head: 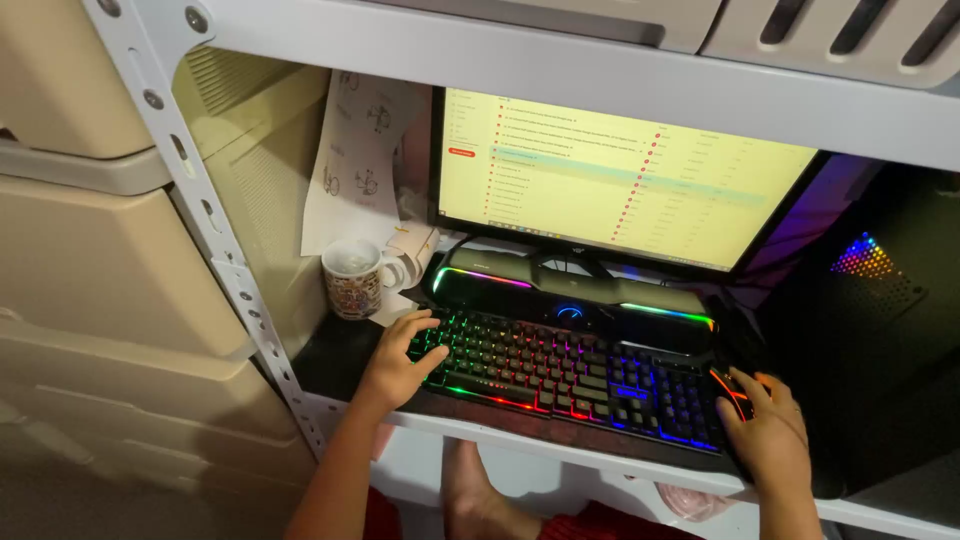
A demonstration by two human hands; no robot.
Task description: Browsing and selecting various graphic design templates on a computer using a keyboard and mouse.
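My left hand [400, 362] rests with spread fingers on the left end of a black keyboard [570, 375] lit in rainbow colours. My right hand [768, 430] lies over a black mouse [730, 388] with orange lights, to the right of the keyboard. Both sit on a dark desk surface inside a white metal shelf frame. A monitor [620, 185] with a pale yellow page of list rows stands behind the keyboard.
A patterned mug [355, 278] stands left of the keyboard, under a hanging paper sheet [358, 160]. A lit soundbar [575, 285] lies below the monitor. A black computer case [870, 300] with coloured lights stands at the right. Beige plastic drawers [110, 260] fill the left. My foot [475, 495] shows below.
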